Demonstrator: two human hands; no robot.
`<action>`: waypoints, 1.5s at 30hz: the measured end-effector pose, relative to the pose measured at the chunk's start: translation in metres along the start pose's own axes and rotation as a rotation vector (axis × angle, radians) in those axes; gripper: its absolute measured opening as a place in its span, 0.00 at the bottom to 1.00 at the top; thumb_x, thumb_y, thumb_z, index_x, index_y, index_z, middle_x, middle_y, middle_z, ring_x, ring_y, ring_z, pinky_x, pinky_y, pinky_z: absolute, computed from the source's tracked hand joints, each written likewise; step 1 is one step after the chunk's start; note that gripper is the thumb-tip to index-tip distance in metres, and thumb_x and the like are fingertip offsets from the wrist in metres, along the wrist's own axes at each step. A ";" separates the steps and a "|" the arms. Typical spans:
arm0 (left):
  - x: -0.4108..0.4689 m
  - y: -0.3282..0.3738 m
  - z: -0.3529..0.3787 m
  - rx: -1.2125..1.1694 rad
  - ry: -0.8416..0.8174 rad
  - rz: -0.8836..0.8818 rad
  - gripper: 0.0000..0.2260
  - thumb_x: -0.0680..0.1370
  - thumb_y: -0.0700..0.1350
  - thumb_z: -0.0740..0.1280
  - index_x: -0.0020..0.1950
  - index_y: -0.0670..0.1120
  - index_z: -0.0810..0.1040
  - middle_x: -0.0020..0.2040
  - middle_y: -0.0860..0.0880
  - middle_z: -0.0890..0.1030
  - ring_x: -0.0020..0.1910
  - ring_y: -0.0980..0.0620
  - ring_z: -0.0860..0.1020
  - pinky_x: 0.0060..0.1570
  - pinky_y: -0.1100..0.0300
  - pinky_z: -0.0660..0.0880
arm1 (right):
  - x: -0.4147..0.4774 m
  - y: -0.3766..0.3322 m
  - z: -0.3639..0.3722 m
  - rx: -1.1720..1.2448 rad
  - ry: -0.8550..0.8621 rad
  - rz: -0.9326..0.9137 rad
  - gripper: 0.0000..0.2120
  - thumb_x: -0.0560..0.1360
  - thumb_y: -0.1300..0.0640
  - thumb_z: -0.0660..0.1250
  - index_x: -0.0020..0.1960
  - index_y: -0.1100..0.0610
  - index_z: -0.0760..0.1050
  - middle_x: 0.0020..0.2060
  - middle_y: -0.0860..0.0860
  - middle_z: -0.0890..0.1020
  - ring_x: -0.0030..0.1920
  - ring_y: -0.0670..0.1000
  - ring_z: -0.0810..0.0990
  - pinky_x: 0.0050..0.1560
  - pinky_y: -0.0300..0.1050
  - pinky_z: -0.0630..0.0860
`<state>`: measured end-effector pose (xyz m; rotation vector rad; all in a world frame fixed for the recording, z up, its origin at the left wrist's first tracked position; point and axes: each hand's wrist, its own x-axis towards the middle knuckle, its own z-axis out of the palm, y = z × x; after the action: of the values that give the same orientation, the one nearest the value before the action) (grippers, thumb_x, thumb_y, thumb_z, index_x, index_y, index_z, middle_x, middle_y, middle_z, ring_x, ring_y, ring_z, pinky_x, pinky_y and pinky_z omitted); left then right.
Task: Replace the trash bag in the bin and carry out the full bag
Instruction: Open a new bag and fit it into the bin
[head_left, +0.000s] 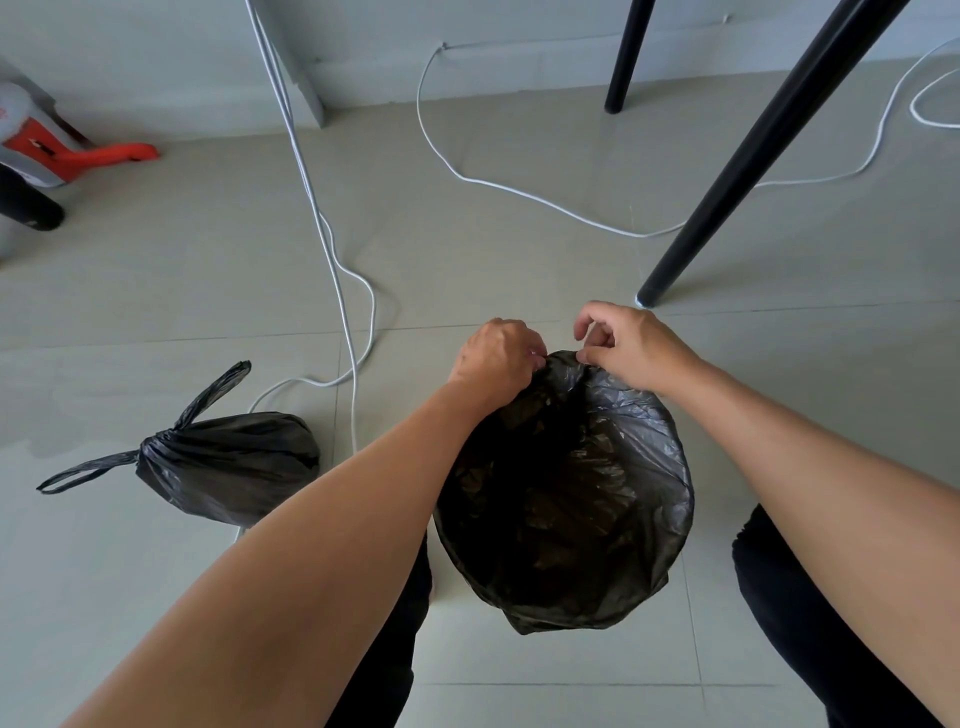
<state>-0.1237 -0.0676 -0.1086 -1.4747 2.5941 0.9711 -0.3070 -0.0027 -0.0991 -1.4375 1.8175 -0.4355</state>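
Fingers of the left hand (498, 361) and right hand (631, 345) pinch the far edge of the fresh black bag (571, 493), which seems to drape a bin hidden beneath it. Left of that grip, well apart, the knotted full bag (228, 465) lies on the tiled floor (156, 291).

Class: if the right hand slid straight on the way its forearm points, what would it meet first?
Probably the left hand, just across the new bag's far rim from the right hand; depth is uncertain.

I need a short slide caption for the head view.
Both hands, left hand and right hand, fit a new black bag while the tied full bag lies beside.
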 end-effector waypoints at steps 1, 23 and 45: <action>0.000 0.000 -0.001 -0.006 -0.008 -0.007 0.07 0.77 0.45 0.67 0.51 0.51 0.84 0.51 0.51 0.81 0.54 0.48 0.76 0.47 0.58 0.70 | 0.001 -0.001 0.000 -0.014 -0.006 -0.005 0.09 0.74 0.59 0.70 0.43 0.46 0.74 0.36 0.48 0.81 0.35 0.50 0.79 0.33 0.41 0.72; -0.007 -0.003 -0.004 0.170 -0.075 0.076 0.07 0.75 0.40 0.67 0.50 0.44 0.83 0.49 0.45 0.80 0.49 0.43 0.79 0.46 0.54 0.76 | -0.002 -0.001 0.011 -0.272 -0.059 -0.014 0.04 0.73 0.57 0.72 0.48 0.54 0.83 0.43 0.51 0.81 0.44 0.53 0.80 0.46 0.47 0.78; -0.015 -0.014 -0.031 0.200 -0.143 -0.074 0.13 0.71 0.46 0.72 0.54 0.47 0.80 0.50 0.49 0.79 0.49 0.46 0.79 0.43 0.58 0.71 | -0.019 0.010 0.006 -0.058 0.061 0.002 0.22 0.68 0.51 0.77 0.60 0.51 0.76 0.52 0.46 0.80 0.53 0.48 0.78 0.53 0.42 0.73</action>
<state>-0.0957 -0.0771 -0.0863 -1.3867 2.4363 0.7540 -0.3083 0.0196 -0.1031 -1.4760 1.8939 -0.4335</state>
